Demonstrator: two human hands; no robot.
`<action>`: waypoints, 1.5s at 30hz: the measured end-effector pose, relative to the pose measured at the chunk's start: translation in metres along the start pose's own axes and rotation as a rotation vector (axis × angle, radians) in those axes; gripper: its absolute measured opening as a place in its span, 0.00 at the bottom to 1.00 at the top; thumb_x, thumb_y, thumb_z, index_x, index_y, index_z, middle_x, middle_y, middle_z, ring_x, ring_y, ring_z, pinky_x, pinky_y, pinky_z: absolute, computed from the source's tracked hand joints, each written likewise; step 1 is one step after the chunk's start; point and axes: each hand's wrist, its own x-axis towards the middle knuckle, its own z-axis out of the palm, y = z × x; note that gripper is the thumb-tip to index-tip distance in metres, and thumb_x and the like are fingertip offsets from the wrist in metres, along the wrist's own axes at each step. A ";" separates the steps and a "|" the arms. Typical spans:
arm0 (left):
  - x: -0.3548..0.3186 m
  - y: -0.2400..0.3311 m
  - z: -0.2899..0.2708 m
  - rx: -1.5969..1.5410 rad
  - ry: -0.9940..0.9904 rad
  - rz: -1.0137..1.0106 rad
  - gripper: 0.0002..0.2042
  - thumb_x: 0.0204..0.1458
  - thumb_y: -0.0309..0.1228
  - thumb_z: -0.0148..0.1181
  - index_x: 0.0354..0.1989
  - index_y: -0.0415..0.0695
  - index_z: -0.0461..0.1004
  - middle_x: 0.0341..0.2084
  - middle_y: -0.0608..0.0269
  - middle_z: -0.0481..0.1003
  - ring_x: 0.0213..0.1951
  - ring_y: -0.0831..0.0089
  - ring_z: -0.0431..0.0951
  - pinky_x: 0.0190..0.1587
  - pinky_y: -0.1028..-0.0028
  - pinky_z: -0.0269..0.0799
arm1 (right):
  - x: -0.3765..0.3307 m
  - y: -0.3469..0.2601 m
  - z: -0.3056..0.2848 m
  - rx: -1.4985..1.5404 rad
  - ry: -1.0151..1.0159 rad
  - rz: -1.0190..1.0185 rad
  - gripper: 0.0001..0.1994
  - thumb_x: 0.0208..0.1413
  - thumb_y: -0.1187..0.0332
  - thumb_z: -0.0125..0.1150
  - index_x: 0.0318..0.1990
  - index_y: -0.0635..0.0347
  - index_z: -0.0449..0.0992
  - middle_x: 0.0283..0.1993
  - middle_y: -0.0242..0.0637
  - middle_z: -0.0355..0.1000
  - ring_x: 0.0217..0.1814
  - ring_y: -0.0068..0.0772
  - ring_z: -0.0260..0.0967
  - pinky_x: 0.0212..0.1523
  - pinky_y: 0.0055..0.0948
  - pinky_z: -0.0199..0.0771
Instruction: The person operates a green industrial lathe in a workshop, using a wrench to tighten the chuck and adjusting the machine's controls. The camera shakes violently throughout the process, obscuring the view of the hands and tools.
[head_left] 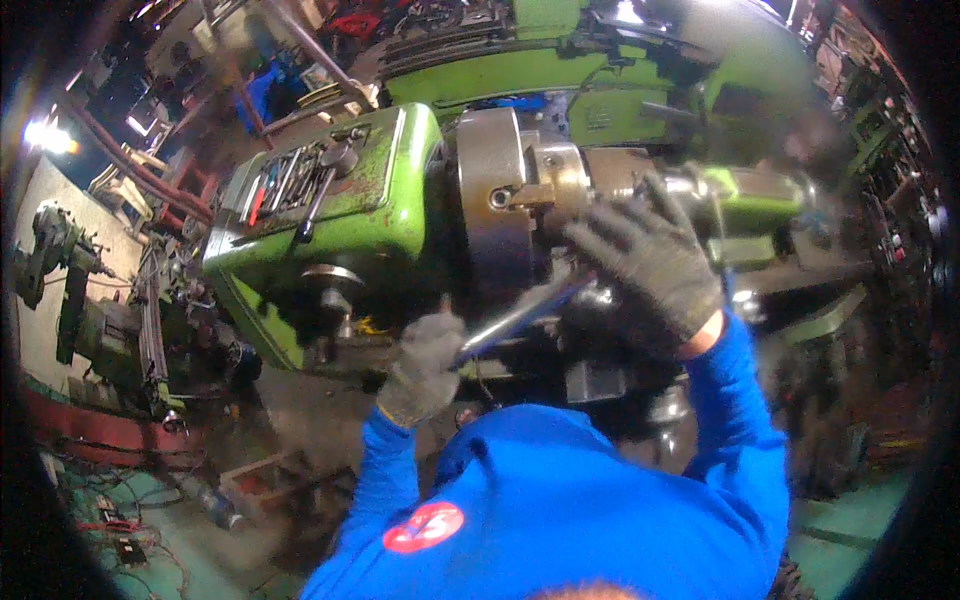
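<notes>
A green lathe headstock (385, 190) carries a large steel chuck (505, 200) at the picture's middle. My left hand (425, 365), in a grey glove, grips the lower end of a long steel bar (520, 315) that slants up to the right toward the chuck. My right hand (645, 265), in a dark glove, lies with spread fingers over the bar's upper end and the round metal part held in the chuck. Both blue sleeves rise from the lower edge. The bar's upper tip is hidden under my right hand.
Loose tools lie in a tray (290, 180) on top of the headstock. Another green machine (75, 300) stands at the left. A blue bottle (215, 505) and cables lie on the floor at lower left. More green machine parts (600, 60) fill the back.
</notes>
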 end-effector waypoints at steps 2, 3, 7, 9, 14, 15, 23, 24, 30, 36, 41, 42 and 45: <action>0.028 0.005 0.000 -0.052 -0.075 0.145 0.16 0.37 0.27 0.73 0.37 0.42 0.79 0.42 0.54 0.78 0.50 0.50 0.76 0.53 0.56 0.71 | -0.017 0.010 -0.006 -0.029 -0.201 0.069 0.25 0.44 0.50 0.73 0.51 0.46 0.81 0.48 0.40 0.78 0.58 0.44 0.74 0.68 0.47 0.65; 0.041 0.004 0.002 -0.075 -0.164 0.162 0.16 0.37 0.28 0.73 0.37 0.43 0.79 0.42 0.54 0.78 0.50 0.51 0.76 0.53 0.56 0.71 | -0.027 0.014 -0.007 -0.051 -0.308 0.102 0.21 0.45 0.51 0.72 0.46 0.46 0.82 0.43 0.38 0.80 0.54 0.42 0.76 0.65 0.46 0.69; 0.076 0.005 0.009 -0.087 -0.265 0.263 0.16 0.37 0.27 0.70 0.38 0.45 0.80 0.45 0.55 0.78 0.52 0.54 0.77 0.53 0.58 0.72 | -0.072 0.016 -0.005 -0.134 -0.399 0.311 0.11 0.46 0.55 0.72 0.34 0.46 0.82 0.30 0.36 0.77 0.38 0.43 0.77 0.41 0.45 0.73; 0.093 0.017 0.001 -0.061 -0.102 0.321 0.14 0.37 0.22 0.66 0.37 0.44 0.80 0.44 0.55 0.78 0.53 0.55 0.77 0.53 0.60 0.74 | -0.107 0.014 0.005 -0.137 -0.123 0.276 0.11 0.44 0.56 0.73 0.32 0.48 0.81 0.29 0.37 0.75 0.32 0.47 0.75 0.31 0.48 0.70; 0.135 0.001 -0.027 -0.065 0.357 0.210 0.16 0.50 0.22 0.65 0.48 0.44 0.76 0.48 0.51 0.77 0.54 0.52 0.77 0.58 0.58 0.73 | -0.143 0.005 0.003 -0.207 0.011 0.563 0.12 0.44 0.60 0.78 0.34 0.51 0.82 0.30 0.40 0.76 0.30 0.45 0.74 0.31 0.43 0.72; 0.148 -0.008 -0.033 -0.042 0.450 0.237 0.14 0.52 0.22 0.64 0.48 0.43 0.76 0.46 0.51 0.77 0.50 0.52 0.78 0.56 0.57 0.74 | -0.145 0.006 -0.003 -0.199 0.047 0.603 0.12 0.44 0.62 0.77 0.35 0.53 0.83 0.31 0.41 0.77 0.31 0.46 0.74 0.32 0.44 0.73; 0.243 -0.080 0.024 0.270 0.068 -0.317 0.39 0.51 0.58 0.63 0.66 0.45 0.67 0.62 0.44 0.69 0.63 0.48 0.70 0.65 0.53 0.65 | -0.162 -0.004 -0.001 0.151 0.244 1.126 0.09 0.56 0.65 0.70 0.42 0.54 0.84 0.38 0.39 0.82 0.39 0.38 0.80 0.41 0.36 0.77; 0.260 -0.075 0.031 0.284 -0.037 -0.450 0.45 0.49 0.63 0.61 0.70 0.46 0.63 0.66 0.43 0.66 0.67 0.46 0.66 0.68 0.51 0.61 | -0.163 -0.007 0.003 0.186 0.302 1.149 0.09 0.56 0.66 0.70 0.43 0.55 0.83 0.39 0.39 0.82 0.39 0.37 0.81 0.41 0.35 0.78; 0.299 -0.053 0.051 0.405 -0.102 -0.699 0.57 0.46 0.72 0.61 0.77 0.44 0.53 0.75 0.44 0.53 0.73 0.47 0.61 0.70 0.52 0.63 | -0.152 -0.009 0.009 0.339 0.463 1.071 0.05 0.62 0.75 0.63 0.44 0.63 0.78 0.32 0.29 0.72 0.33 0.20 0.70 0.34 0.22 0.71; 0.299 -0.044 0.053 0.336 -0.123 -0.824 0.56 0.43 0.72 0.64 0.76 0.48 0.55 0.75 0.51 0.55 0.74 0.51 0.57 0.72 0.47 0.58 | -0.145 -0.011 0.014 0.335 0.459 1.181 0.07 0.58 0.71 0.69 0.42 0.61 0.81 0.35 0.34 0.81 0.36 0.26 0.77 0.39 0.28 0.77; 0.290 -0.038 0.055 0.314 -0.054 -0.780 0.56 0.43 0.69 0.67 0.76 0.48 0.53 0.73 0.50 0.58 0.72 0.50 0.61 0.70 0.47 0.61 | -0.132 -0.018 0.020 0.479 0.512 1.194 0.07 0.61 0.76 0.66 0.45 0.66 0.79 0.38 0.33 0.79 0.39 0.23 0.74 0.40 0.24 0.74; 0.287 -0.038 0.055 0.286 -0.036 -0.767 0.55 0.43 0.67 0.67 0.76 0.48 0.54 0.72 0.49 0.59 0.71 0.51 0.62 0.68 0.47 0.63 | -0.128 -0.020 0.020 0.576 0.531 1.249 0.07 0.62 0.77 0.64 0.46 0.66 0.78 0.38 0.30 0.77 0.40 0.21 0.72 0.41 0.22 0.72; 0.276 -0.033 0.056 0.223 0.015 -0.745 0.52 0.43 0.63 0.69 0.74 0.47 0.56 0.69 0.47 0.62 0.69 0.50 0.65 0.65 0.48 0.68 | -0.132 -0.014 0.026 0.669 0.535 1.221 0.07 0.62 0.77 0.65 0.46 0.67 0.79 0.40 0.31 0.78 0.42 0.21 0.72 0.42 0.21 0.72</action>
